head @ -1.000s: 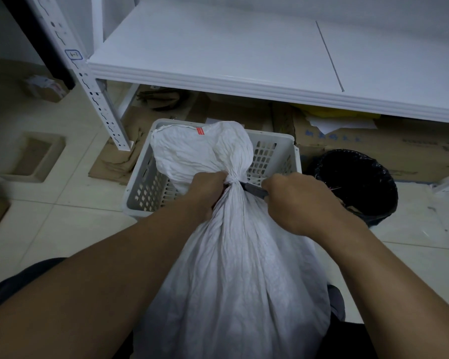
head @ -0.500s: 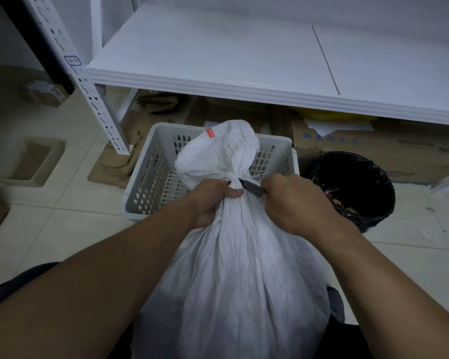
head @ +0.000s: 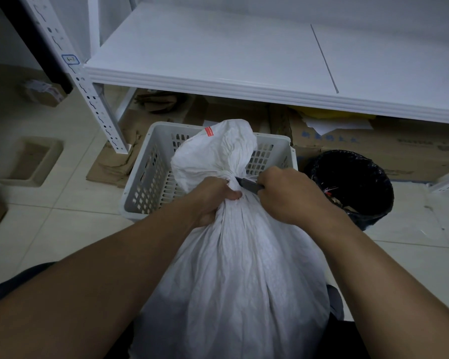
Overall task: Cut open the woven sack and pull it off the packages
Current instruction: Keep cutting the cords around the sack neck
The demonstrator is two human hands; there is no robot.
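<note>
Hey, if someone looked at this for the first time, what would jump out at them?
The bulging white woven sack fills the centre foreground, its tied neck squeezed in the left hand while the right hand presses a dark blade against the knot. Behind it sits a white perforated plastic basket, with a black-lined round bin to the right.

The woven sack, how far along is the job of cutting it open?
Done: nothing visibly; the woven sack is tied shut at its neck. In hand: the left hand grips the neck while the right hand holds a knife against it. Left: cutting through, then pulling the sack off the unseen packages.
</note>
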